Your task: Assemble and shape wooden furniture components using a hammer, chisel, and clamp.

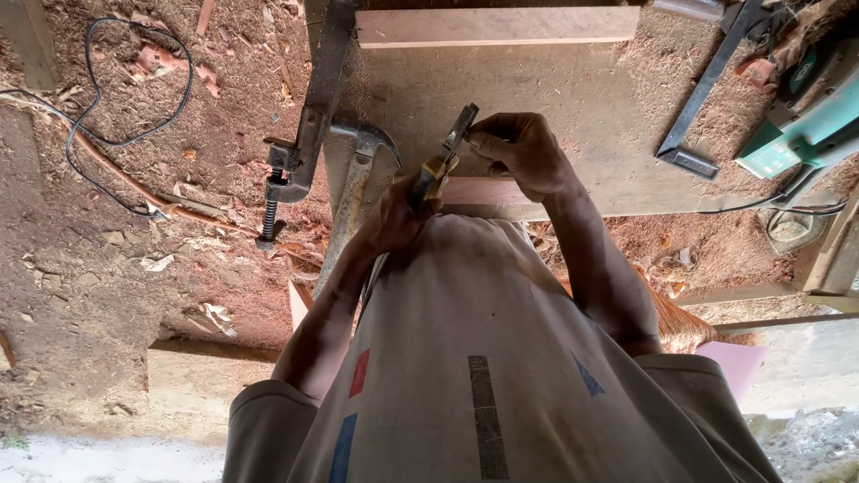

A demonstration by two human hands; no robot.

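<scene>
The pliers (443, 152) sit just above the person's chest, at the near edge of the workbench (582, 116), with the yellow handles low and the dark metal nose up. Their long axis runs on a slant, from the lower left at the handles to the upper right at the nose tip, which points away from the body and toward the far side of the bench. The left hand (394, 219) is wrapped closed around the handles, fingers curled tight. The right hand (519, 152) is bunched at the nose of the pliers, fingertips pinched together there; whether something small is held between them is too fine to see, and the jaws themselves cannot be read as apart or together. By the look of it, the work with the pliers is under way rather than finished, with both hands engaged and nothing set down. Just left of the hands a hammer (353, 192) lies on the bench edge, head up, and beside it a metal clamp (282, 183) grips a bar. Farther right lie a steel square (702, 94) and a green power tool (810, 112), amid sawdust.
</scene>
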